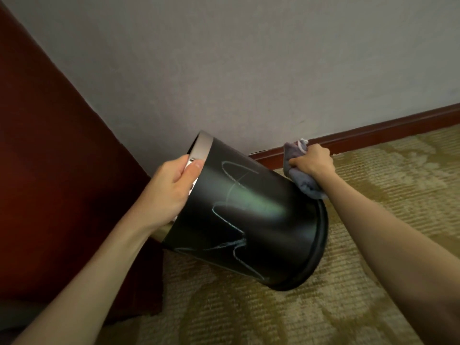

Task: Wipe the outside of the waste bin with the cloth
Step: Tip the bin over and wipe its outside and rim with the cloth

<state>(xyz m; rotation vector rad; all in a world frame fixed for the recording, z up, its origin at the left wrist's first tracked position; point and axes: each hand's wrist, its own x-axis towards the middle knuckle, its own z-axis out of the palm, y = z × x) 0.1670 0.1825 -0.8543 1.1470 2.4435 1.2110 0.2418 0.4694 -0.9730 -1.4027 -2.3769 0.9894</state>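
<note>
A black waste bin (pixel 251 220) with a metal rim lies tilted on its side, mouth to the upper left and base to the lower right. Pale zigzag chalk-like lines run along its side. My left hand (pixel 169 190) grips the metal rim, thumb on the outside. My right hand (pixel 313 161) holds a bunched grey cloth (pixel 301 178) against the far upper side of the bin, near its base. The bin's far side is hidden.
A dark red wooden cabinet (pixel 49 170) stands close on the left. The grey wall (pixel 249 70) with a red-brown skirting board (pixel 373 135) runs behind the bin. Patterned beige carpet (pixel 323 307) covers the floor below and to the right.
</note>
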